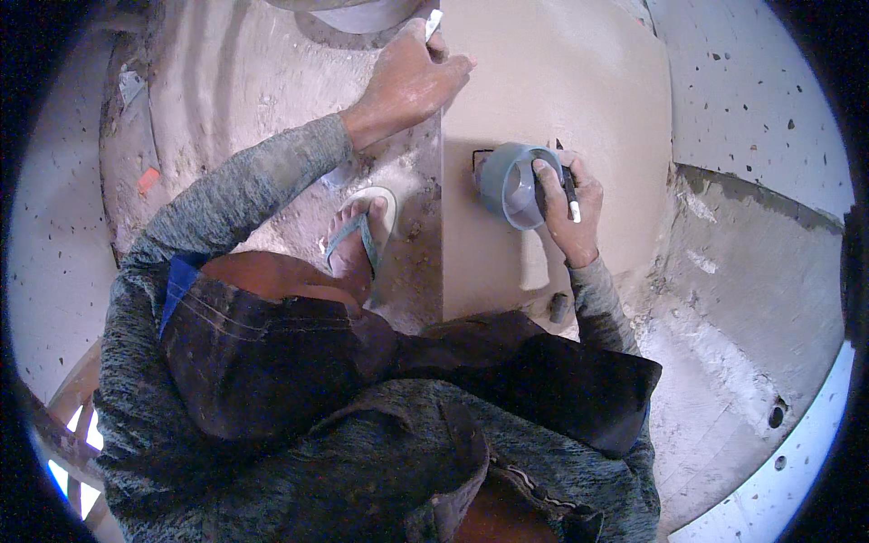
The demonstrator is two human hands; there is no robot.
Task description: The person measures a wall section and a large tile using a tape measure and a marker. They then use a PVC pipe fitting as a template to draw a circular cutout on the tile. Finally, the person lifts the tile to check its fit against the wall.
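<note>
At the far side, my left hand (412,81) is closed around a short white-ended stick (434,23) whose other end is hidden in the fist. It is over the left edge of a smooth beige mortar surface (516,81). On the right, my right hand (572,204) grips a translucent blue-grey plastic cup (507,185) by its rim. The cup leans over, with its mouth toward me. Beside these fingers lies a slim dark piece with a white tip (574,210). A dark-edged flat piece (482,161) shows behind the cup, mostly covered.
Rough, dusty ground (262,81) lies left of the mortar's straight edge, with my sandalled foot (362,231) on it. A round container (367,14) stands at the top. Speckled panels (751,81) border the right. A small dark cylinder (559,308) lies near my right forearm.
</note>
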